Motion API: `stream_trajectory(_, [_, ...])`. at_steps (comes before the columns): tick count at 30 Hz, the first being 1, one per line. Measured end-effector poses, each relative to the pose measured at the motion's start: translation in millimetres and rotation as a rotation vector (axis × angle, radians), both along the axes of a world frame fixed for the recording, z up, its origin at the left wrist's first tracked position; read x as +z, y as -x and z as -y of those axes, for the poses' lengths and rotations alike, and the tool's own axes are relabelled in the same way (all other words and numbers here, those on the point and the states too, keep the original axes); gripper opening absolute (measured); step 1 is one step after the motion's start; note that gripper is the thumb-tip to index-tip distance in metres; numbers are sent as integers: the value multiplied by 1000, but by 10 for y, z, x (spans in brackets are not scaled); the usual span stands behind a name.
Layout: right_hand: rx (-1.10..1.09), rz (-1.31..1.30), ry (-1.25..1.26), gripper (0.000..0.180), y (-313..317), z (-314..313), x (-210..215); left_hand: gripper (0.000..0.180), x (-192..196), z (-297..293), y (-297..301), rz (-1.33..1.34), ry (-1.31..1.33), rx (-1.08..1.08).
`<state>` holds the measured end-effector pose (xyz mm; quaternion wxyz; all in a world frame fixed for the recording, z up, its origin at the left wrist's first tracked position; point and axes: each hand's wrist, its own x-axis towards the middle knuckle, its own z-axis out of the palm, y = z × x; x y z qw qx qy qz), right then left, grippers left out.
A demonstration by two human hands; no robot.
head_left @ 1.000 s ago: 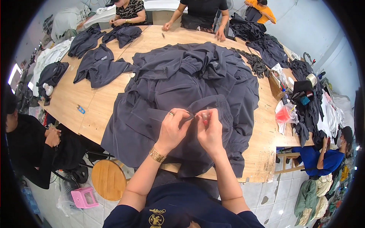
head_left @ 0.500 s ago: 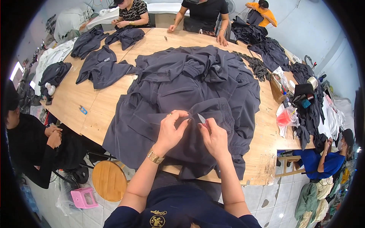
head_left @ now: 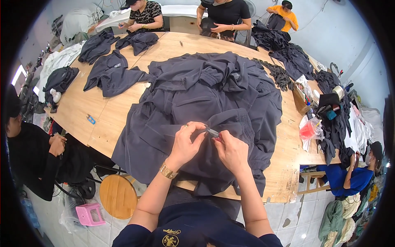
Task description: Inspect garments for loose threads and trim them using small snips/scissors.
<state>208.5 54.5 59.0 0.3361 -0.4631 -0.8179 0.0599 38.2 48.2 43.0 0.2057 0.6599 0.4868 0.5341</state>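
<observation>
A heap of dark grey garments covers the middle of the wooden table in front of me. Elastic gathered waistbands show on several of them. My left hand pinches the edge of the nearest dark grey garment between thumb and fingers. Close beside it, my right hand grips a small pair of thread snips with a reddish handle. The blades point left, close to my left fingertips at the pinched cloth. Any thread between them is too fine to make out.
Blue-handled snips lie on the table at the left. More dark garments lie further back. A red drink cup stands at the right near a box of tools. Co-workers sit or stand around; a round wooden stool is at lower left.
The snips have moved left, up against the cloth at my left fingertips. Across the table, the standing co-worker's hands have left the tabletop and now hold something dark at the waist.
</observation>
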Motion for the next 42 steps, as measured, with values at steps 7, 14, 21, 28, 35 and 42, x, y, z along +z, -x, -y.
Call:
stream_trajectory(7, [-10, -2, 29, 19, 5, -4, -8, 18, -5, 2, 32, 9, 29, -7])
stream_trajectory(14, [-69, -607, 458, 16, -218, -6, -135, 22, -401, 18, 580, 277, 36, 473])
stream_trajectory(21, [153, -1144, 635, 15, -309, 11, -291, 28, -1134, 248, 948, 804, 455, 509])
stream_trajectory(28, [266, -1315, 737, 22, -105, 197, -285, 25, -1211, 83, 861, 711, 628, 432])
stream_trajectory(35, [291, -1269, 788, 22, 52, 294, -208, 22, -749, 241, 752, 722, 166, 466])
stream_trajectory(42, [309, -1082, 748, 24, 375, 351, -63, 16, -279, 487, 648, 1104, 224, 142])
